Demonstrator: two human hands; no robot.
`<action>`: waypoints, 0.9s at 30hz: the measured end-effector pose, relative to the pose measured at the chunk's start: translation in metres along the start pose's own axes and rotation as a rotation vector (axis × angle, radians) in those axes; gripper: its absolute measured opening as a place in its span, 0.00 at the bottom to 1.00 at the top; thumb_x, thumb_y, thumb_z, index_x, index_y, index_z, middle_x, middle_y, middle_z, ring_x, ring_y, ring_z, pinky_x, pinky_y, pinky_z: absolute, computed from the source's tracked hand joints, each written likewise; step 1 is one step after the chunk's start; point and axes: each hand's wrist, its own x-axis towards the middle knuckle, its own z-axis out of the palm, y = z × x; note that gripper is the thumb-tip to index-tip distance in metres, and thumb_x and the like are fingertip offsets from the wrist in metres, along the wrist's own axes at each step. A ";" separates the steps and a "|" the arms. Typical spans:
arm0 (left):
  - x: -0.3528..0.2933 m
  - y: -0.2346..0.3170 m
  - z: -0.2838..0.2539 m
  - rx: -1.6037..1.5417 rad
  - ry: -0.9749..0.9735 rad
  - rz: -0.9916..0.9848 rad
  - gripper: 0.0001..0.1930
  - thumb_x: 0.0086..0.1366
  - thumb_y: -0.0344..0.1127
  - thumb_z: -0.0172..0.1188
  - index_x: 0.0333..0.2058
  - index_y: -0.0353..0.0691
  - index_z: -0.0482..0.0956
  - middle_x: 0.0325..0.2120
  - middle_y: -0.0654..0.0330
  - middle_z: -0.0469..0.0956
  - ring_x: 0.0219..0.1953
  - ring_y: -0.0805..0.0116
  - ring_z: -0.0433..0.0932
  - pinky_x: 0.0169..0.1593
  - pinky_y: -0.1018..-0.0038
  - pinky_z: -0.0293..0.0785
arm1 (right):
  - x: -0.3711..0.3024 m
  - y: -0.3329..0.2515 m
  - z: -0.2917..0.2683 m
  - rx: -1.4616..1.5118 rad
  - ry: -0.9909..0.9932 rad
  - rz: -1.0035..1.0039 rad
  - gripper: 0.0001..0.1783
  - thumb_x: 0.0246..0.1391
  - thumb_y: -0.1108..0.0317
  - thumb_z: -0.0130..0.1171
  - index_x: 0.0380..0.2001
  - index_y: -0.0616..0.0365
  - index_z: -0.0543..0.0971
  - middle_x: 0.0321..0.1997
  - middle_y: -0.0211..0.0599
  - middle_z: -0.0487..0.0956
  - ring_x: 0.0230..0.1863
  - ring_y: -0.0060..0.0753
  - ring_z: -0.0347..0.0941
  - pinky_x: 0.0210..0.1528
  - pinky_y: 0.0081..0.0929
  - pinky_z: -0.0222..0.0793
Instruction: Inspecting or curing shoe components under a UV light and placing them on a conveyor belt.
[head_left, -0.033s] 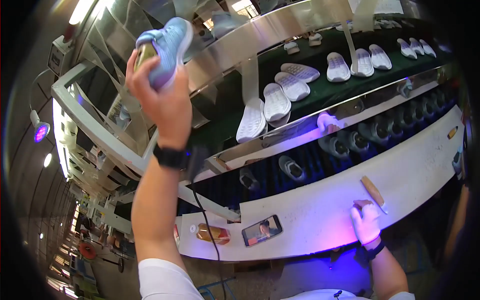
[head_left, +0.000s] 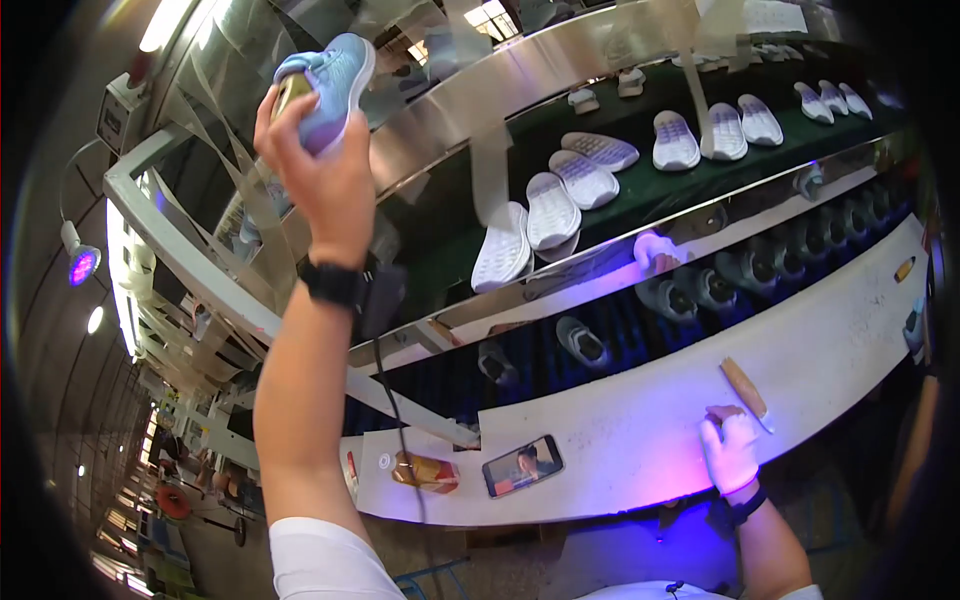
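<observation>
left grip (head_left: 325, 185) slightly higher, blue shoe (head_left: 343, 85) too

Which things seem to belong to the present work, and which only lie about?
Likely work:
light blue shoe, in left hand
white shoe soles on green belt
grey shoes
slim tan tool near right hand

Likely lying about:
black rectangular phone
amber bottle

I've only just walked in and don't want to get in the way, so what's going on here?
A person holds up a light-blue shoe in the left hand. The white-gloved right hand is at the white table, near a brown-handled tool. Pale soles lie beyond on a dark green surface, and grey shoes stand in a row between that and the table.
</observation>
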 end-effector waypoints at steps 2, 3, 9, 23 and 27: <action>0.021 -0.056 0.040 0.079 -0.117 0.127 0.24 0.66 0.38 0.70 0.59 0.46 0.76 0.66 0.44 0.69 0.70 0.47 0.68 0.70 0.55 0.65 | 0.002 -0.002 0.001 -0.021 0.002 -0.009 0.11 0.58 0.69 0.64 0.42 0.63 0.81 0.39 0.48 0.83 0.43 0.53 0.80 0.49 0.47 0.74; 0.023 -0.091 0.049 0.103 -0.107 0.133 0.24 0.66 0.38 0.70 0.59 0.46 0.76 0.66 0.44 0.69 0.70 0.47 0.68 0.70 0.55 0.65 | 0.007 -0.004 0.003 -0.026 -0.013 -0.030 0.09 0.58 0.71 0.63 0.40 0.64 0.81 0.39 0.50 0.83 0.41 0.53 0.80 0.48 0.46 0.75; -0.012 -0.059 0.062 -0.059 -0.866 -0.369 0.31 0.73 0.53 0.61 0.66 0.40 0.73 0.63 0.45 0.76 0.65 0.44 0.75 0.67 0.56 0.70 | 0.012 0.006 0.003 -0.034 -0.020 -0.033 0.08 0.57 0.70 0.65 0.38 0.63 0.82 0.38 0.50 0.83 0.42 0.56 0.80 0.48 0.47 0.74; -0.198 0.205 -0.109 -0.369 -0.818 0.112 0.16 0.59 0.31 0.72 0.47 0.40 0.86 0.50 0.52 0.87 0.56 0.49 0.84 0.60 0.55 0.80 | 0.016 0.006 -0.008 0.180 0.011 -0.085 0.12 0.65 0.65 0.62 0.43 0.64 0.82 0.40 0.47 0.84 0.42 0.51 0.81 0.49 0.41 0.76; -0.301 0.285 -0.079 -0.967 -1.089 -0.315 0.24 0.61 0.34 0.74 0.56 0.41 0.82 0.58 0.52 0.81 0.67 0.47 0.74 0.71 0.56 0.69 | 0.019 0.006 -0.011 0.194 -0.074 -0.121 0.28 0.66 0.51 0.60 0.57 0.66 0.79 0.52 0.55 0.81 0.51 0.57 0.79 0.56 0.46 0.74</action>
